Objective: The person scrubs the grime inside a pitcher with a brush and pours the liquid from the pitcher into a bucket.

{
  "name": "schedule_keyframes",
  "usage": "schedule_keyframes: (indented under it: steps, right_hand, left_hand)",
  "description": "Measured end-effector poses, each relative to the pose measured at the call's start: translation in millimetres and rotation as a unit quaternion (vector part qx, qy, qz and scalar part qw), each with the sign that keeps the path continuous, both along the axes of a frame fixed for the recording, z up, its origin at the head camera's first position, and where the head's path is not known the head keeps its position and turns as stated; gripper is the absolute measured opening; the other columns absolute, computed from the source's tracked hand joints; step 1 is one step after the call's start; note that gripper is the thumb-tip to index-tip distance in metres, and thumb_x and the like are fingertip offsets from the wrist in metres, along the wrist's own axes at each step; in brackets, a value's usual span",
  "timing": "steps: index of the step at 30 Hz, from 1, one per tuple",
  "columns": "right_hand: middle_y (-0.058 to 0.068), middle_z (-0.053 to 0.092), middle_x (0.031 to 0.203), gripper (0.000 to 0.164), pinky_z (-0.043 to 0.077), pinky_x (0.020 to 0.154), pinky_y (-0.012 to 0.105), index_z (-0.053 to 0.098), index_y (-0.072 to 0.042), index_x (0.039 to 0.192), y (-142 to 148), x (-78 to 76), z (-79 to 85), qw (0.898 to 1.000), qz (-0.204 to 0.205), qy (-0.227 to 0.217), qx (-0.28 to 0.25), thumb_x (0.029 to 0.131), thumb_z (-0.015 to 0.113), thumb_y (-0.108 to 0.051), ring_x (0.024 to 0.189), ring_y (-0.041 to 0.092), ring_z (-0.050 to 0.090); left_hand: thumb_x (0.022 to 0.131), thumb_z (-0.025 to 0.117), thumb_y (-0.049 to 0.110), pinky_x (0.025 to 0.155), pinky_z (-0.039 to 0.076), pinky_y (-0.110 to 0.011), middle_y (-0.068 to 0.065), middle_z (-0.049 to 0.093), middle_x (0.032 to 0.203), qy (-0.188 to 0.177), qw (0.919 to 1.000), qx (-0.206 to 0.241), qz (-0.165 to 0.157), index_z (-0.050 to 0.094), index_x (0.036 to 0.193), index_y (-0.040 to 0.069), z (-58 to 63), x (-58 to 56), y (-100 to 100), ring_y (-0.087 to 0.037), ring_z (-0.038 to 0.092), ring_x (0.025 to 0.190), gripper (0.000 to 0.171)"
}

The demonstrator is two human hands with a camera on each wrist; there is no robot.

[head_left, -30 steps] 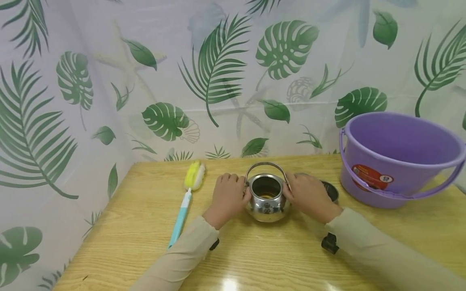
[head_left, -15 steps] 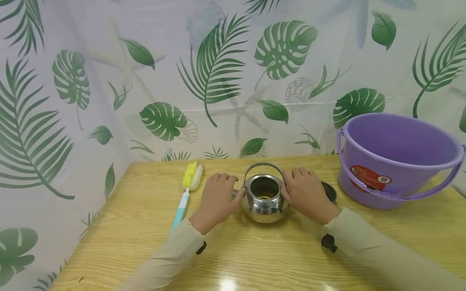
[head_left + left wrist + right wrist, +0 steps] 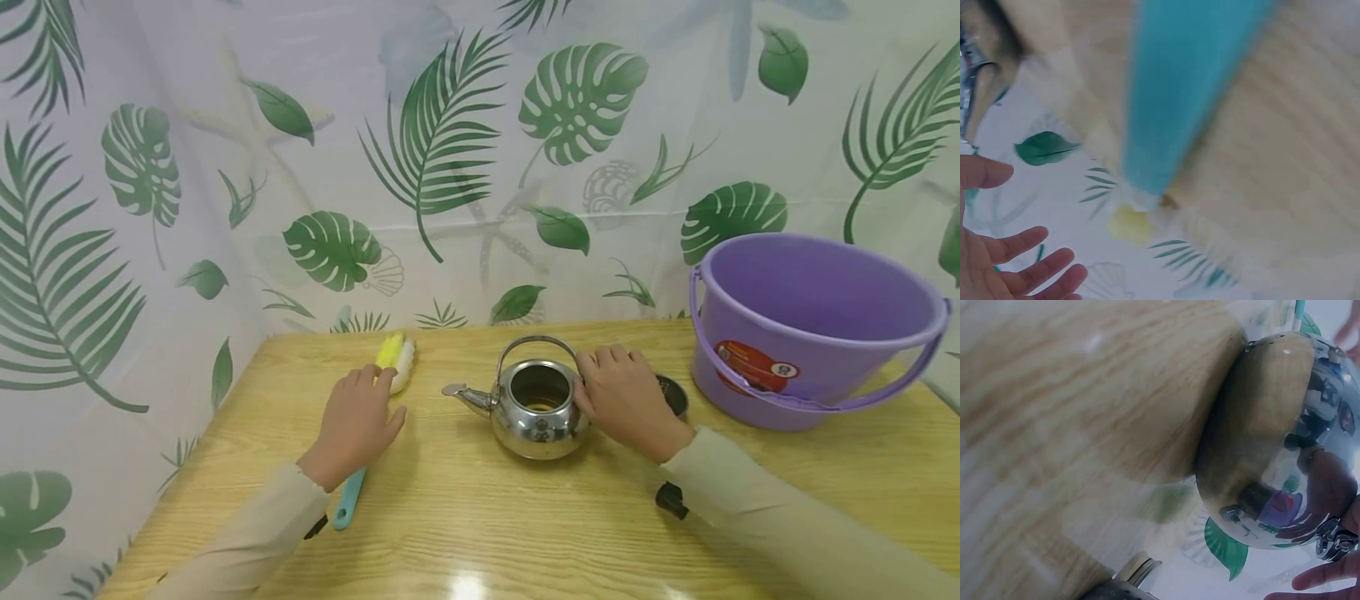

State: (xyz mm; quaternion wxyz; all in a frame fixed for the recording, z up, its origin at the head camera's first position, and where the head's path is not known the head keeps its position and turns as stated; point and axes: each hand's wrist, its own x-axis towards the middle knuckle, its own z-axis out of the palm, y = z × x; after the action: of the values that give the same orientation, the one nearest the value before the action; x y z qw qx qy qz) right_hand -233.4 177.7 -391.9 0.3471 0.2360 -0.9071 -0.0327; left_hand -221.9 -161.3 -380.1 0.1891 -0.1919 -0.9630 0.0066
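Note:
A shiny steel kettle [image 3: 536, 429] stands upright on the table without a lid, its spout pointing left and its hoop handle raised. Against its right side is my right hand [image 3: 626, 404], thumb near the rim at the foot of the handle; in the right wrist view its fingers [image 3: 1322, 573] stretch out beside the handle joint [image 3: 1335, 542]. My left hand [image 3: 352, 425] hovers over a sponge brush with a yellow and white head [image 3: 401, 367] and a turquoise handle [image 3: 348, 504], covering its middle. In the left wrist view the fingers [image 3: 1038, 269] are spread, away from the blurred brush handle [image 3: 1172, 94].
A large purple bucket [image 3: 817, 367] with its handle hanging down in front stands at the right. Between it and my right hand lies a dark round perforated piece [image 3: 672, 396], partly hidden. A leaf-patterned curtain [image 3: 480, 167] hangs behind the wooden table [image 3: 465, 517].
My left hand has left the kettle's spout side and moved left over the brush, uncovering the spout. My right hand stays at the kettle.

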Motion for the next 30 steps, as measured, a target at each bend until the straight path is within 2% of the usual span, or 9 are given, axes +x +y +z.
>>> schedule_keyframes:
  steps: [6,10,16,23,30]
  right_hand:
    - [0.011,0.055,0.069,0.019,0.043,0.057,0.041,0.053,-0.004,0.081,0.1,1.1,1.7,1.000,-0.002,0.000,0.001,0.082,0.059,-0.022,0.067,0.030,0.057]
    - [0.011,0.054,0.068,0.018,0.042,0.057,0.040,0.053,-0.005,0.081,-0.3,1.1,2.0,1.000,0.003,0.004,0.001,0.082,0.057,-0.022,0.066,0.030,0.056]
    - [0.010,0.053,0.066,0.018,0.041,0.056,0.039,0.051,-0.005,0.079,0.3,0.3,1.0,1.000,0.010,0.013,-0.001,0.082,0.058,-0.021,0.064,0.029,0.055]
    - [0.010,0.053,0.066,0.017,0.041,0.055,0.039,0.051,-0.005,0.079,0.0,0.1,1.4,1.000,0.010,0.010,-0.003,0.082,0.058,-0.021,0.063,0.029,0.055]
    - [0.010,0.055,0.067,0.017,0.042,0.056,0.040,0.053,-0.004,0.081,0.1,1.2,2.9,1.000,0.009,0.002,-0.003,0.082,0.058,-0.020,0.065,0.029,0.057]
  left_hand:
    - [0.081,0.070,0.035,0.072,0.047,-0.042,-0.018,0.056,0.099,-0.030,0.9984,-0.041,0.026,0.053,0.114,-0.002,-18.8,1.6,-20.6,-0.030,0.054,0.081,0.053]
    - [0.078,0.072,0.039,0.068,0.046,-0.040,-0.015,0.055,0.093,-0.049,0.9956,-0.071,0.036,0.052,0.115,-0.002,-25.3,4.6,-28.5,-0.028,0.053,0.077,0.058]
    - [0.077,0.073,0.038,0.064,0.045,-0.039,-0.013,0.053,0.082,-0.060,0.9933,-0.091,0.038,0.056,0.098,-0.002,-26.5,8.2,-31.7,-0.024,0.048,0.067,0.047]
    - [0.080,0.070,0.038,0.061,0.043,-0.036,-0.009,0.049,0.072,-0.080,0.9900,-0.107,0.046,0.054,0.076,0.003,-26.2,7.9,-33.1,-0.022,0.044,0.063,0.039]
    - [0.082,0.067,0.034,0.062,0.044,-0.037,-0.010,0.052,0.071,-0.106,0.9874,-0.105,0.055,0.056,0.076,0.001,-26.9,6.2,-33.5,-0.023,0.048,0.064,0.035]
